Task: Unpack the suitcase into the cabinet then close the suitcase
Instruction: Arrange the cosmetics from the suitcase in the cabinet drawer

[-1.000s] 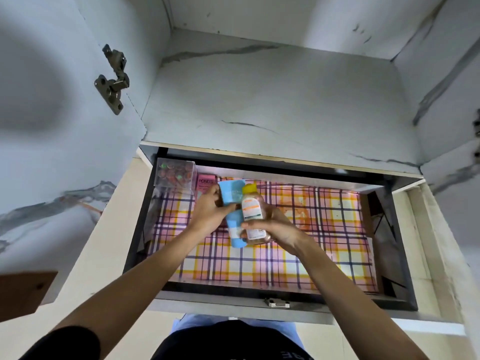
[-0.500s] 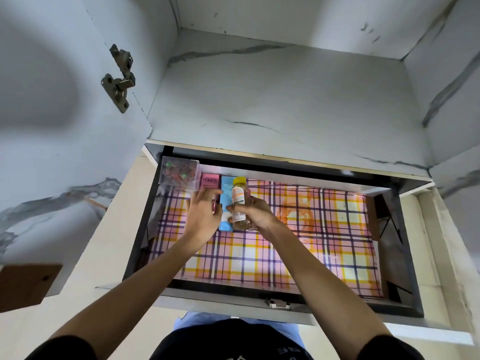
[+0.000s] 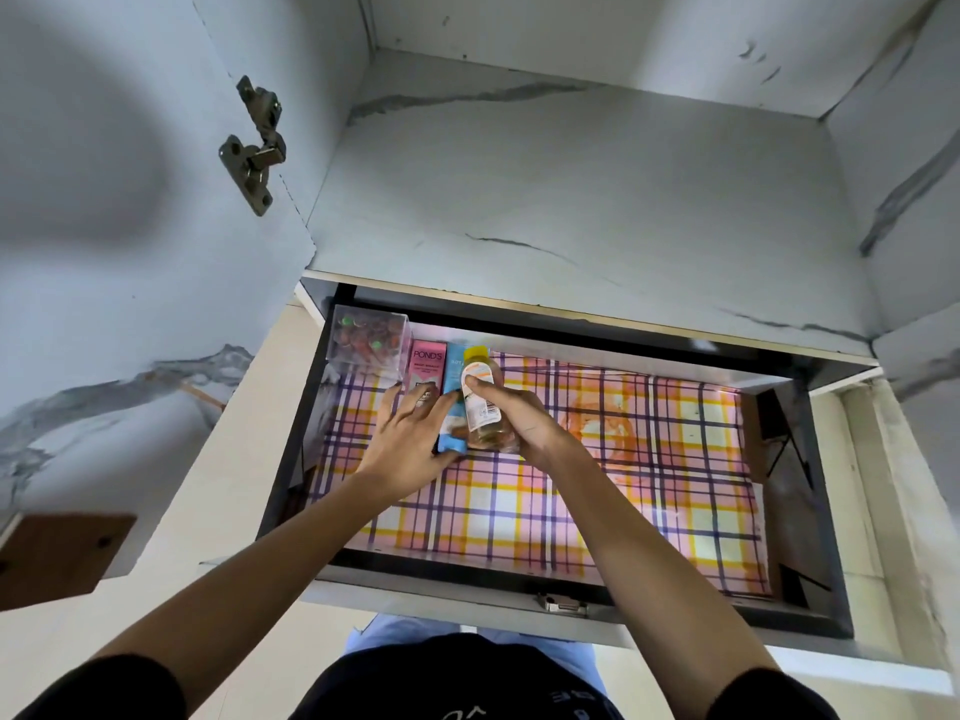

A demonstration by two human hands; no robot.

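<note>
An open cabinet drawer (image 3: 810, 517) lined with pink, yellow and purple plaid paper sits below a marble-patterned shelf. At its back left a pink Pond's box (image 3: 427, 367) lies beside a light blue tube (image 3: 451, 407). My left hand (image 3: 410, 439) rests on the box and tube with spread fingers, thumb under the tube's lower end. My right hand (image 3: 519, 423) grips a small clear bottle (image 3: 480, 402) with a yellow cap and white label, right next to the blue tube. The suitcase is out of view.
A clear plastic box (image 3: 368, 339) of small coloured items stands in the drawer's back left corner. The open cabinet door (image 3: 130, 252) with its metal hinge (image 3: 254, 148) hangs at left. A latch (image 3: 561, 604) sits on the drawer's front edge.
Both hands carried the blue tube and the bottle from mid-drawer toward the back left. The tube now lies beside the Pond's box, and the bottle sits next to it.
</note>
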